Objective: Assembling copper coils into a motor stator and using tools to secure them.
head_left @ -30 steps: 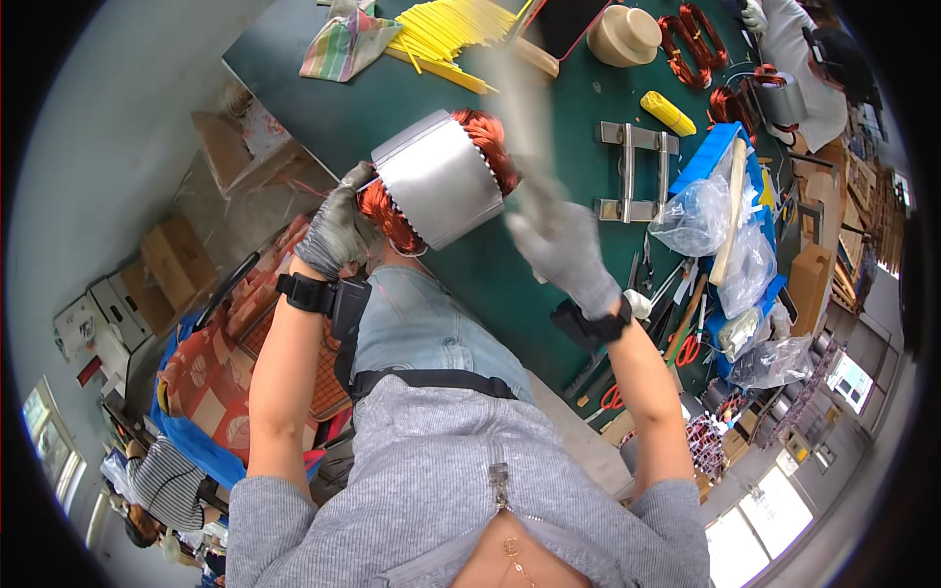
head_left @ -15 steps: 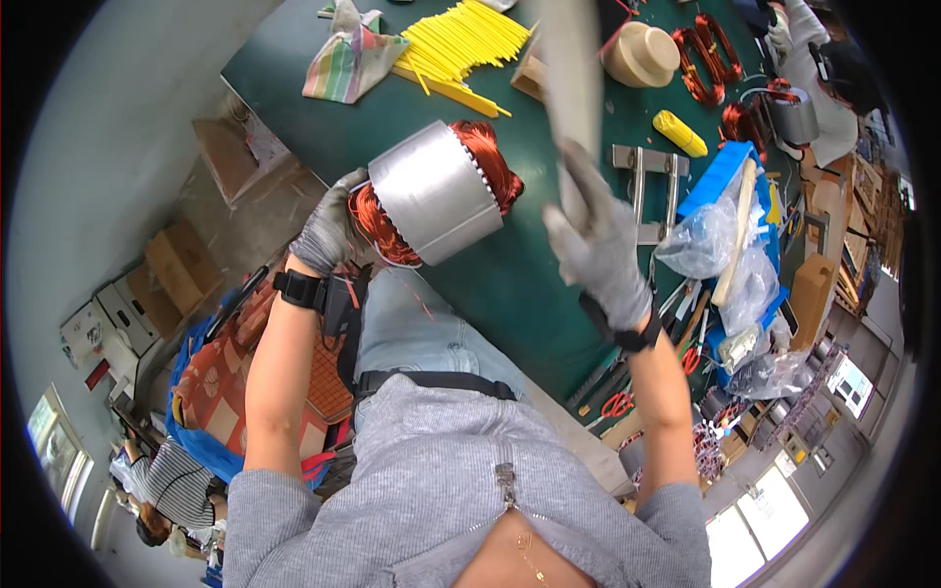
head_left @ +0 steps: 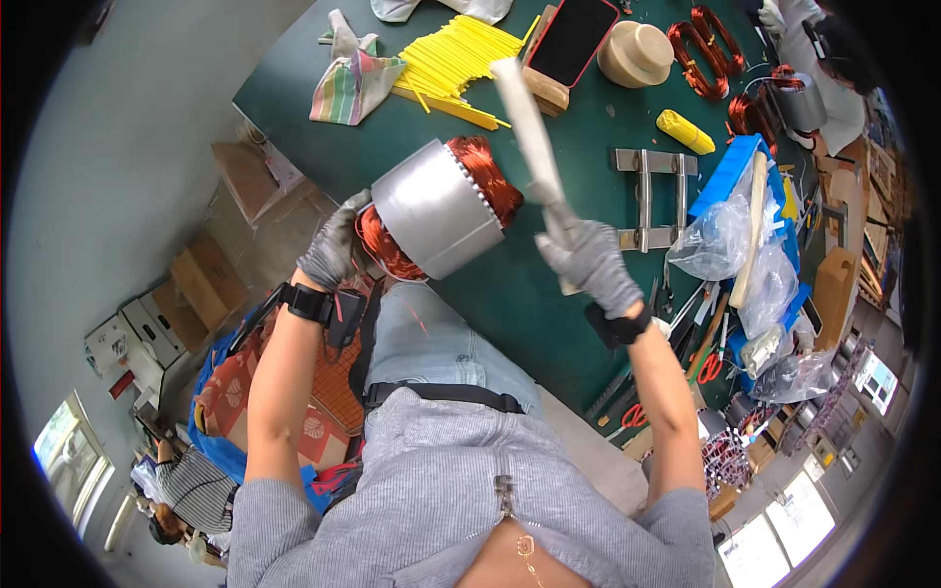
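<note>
A motor stator (head_left: 436,211), a silver metal cylinder with copper windings bulging from both ends, lies tilted near the table's front edge. My left hand (head_left: 331,247), in a grey glove, grips its left end by the copper coils; some fingertips are hidden behind it. To the right of the stator, my gloved right hand (head_left: 591,257) is wrapped around a pale, whitish stick (head_left: 530,132). The stick points up and away, its far end near the yellow strips, and is apart from the stator.
Yellow strips (head_left: 456,61) and a striped cloth (head_left: 355,88) lie at the back. A phone (head_left: 573,39) leans on a wooden block. On the right are a metal frame (head_left: 645,196), a blue tray (head_left: 730,181) with plastic bags, scissors (head_left: 635,416) and copper coils (head_left: 708,54). A co-worker's sleeve shows far right.
The stick, blurred and raised before, has come down and toward me with my right hand and now shows sharply. My left hand stays on the stator; the view has shifted slightly.
</note>
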`<state>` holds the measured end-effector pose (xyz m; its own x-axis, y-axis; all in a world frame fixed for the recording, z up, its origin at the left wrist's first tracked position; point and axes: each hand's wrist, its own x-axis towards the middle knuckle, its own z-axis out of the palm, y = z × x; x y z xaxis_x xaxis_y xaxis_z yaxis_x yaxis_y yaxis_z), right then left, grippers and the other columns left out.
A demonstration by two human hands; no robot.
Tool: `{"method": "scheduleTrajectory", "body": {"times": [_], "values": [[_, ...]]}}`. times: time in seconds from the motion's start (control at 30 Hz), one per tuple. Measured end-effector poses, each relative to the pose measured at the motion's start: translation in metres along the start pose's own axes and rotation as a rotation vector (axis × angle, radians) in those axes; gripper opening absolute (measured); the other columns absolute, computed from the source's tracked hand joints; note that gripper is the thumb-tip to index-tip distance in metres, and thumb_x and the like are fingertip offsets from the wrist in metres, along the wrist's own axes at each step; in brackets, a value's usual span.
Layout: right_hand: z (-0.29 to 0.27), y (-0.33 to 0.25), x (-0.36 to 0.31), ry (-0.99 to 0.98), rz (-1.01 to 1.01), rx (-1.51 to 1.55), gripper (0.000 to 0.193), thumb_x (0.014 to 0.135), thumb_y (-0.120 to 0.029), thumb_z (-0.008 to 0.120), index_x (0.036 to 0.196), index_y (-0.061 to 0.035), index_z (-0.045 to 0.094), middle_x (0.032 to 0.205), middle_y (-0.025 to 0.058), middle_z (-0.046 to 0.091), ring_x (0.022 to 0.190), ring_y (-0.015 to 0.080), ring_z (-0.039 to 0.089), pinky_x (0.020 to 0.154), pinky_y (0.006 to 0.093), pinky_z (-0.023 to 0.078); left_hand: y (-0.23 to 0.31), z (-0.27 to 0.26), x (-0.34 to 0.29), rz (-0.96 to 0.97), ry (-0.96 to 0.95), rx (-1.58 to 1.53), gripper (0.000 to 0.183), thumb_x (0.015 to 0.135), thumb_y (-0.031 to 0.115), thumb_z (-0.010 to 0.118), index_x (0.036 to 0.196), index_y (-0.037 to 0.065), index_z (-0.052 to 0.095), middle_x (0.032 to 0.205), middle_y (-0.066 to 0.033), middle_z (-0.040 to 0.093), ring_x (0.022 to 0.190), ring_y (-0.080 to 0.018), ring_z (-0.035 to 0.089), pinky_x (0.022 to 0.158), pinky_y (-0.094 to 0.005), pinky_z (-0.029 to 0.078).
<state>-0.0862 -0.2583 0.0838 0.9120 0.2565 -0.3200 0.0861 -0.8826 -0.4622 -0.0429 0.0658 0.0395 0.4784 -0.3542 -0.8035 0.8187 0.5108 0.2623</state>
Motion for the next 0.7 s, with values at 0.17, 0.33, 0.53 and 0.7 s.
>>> {"method": "scheduleTrajectory", "body": {"times": [0.17, 0.33, 0.53, 0.7], "values": [[-0.007, -0.006, 0.002, 0.298, 0.136, 0.621, 0.078, 0.077, -0.016, 0.057, 0.141, -0.0209, 0.014, 0.075, 0.0136, 0.064, 0.064, 0.0279, 0.063, 0.061, 0.0387, 0.052, -0.023, -0.008, -0.017, -0.078, -0.098, 0.110, 0.056, 0.085, 0.043, 0.058, 0.125, 0.006, 0.046, 0.122, -0.0078, 0.054, 0.111, -0.0226, 0.052, 0.098, -0.0415, 0.040], [0.069, 0.001, -0.007, 0.324, 0.102, 0.740, 0.048, 0.078, -0.007, 0.056, 0.123, -0.0006, 0.040, 0.077, 0.0093, 0.058, 0.057, 0.0128, 0.053, 0.050, 0.0270, 0.046, -0.051, 0.008, -0.027, 0.182, -0.065, 0.605, 0.056, 0.087, 0.052, 0.050, 0.121, 0.007, 0.050, 0.112, -0.0042, 0.057, 0.105, -0.0150, 0.051, 0.090, -0.0339, 0.043], [0.108, -0.018, -0.129, 0.297, 0.342, 1.175, 0.031, 0.079, -0.010, 0.057, 0.106, -0.0001, 0.046, 0.067, 0.0046, 0.056, 0.056, 0.0112, 0.056, 0.051, 0.0263, 0.047, 0.015, 0.081, -0.023, 0.514, -0.098, 1.984, 0.033, 0.083, 0.030, 0.062, 0.105, 0.007, 0.060, 0.091, -0.0074, 0.062, 0.089, -0.0160, 0.056, 0.084, -0.0308, 0.044], [0.030, -0.022, -0.098, 0.495, 0.393, 0.808, 0.026, 0.080, -0.015, 0.060, 0.101, -0.0046, 0.050, 0.062, 0.0068, 0.057, 0.054, 0.0119, 0.058, 0.049, 0.0275, 0.047, -0.027, 0.099, -0.036, 1.741, 0.525, 1.959, 0.037, 0.074, 0.017, 0.068, 0.108, 0.007, 0.057, 0.112, -0.0148, 0.055, 0.108, -0.0276, 0.051, 0.091, -0.0369, 0.041]]}}
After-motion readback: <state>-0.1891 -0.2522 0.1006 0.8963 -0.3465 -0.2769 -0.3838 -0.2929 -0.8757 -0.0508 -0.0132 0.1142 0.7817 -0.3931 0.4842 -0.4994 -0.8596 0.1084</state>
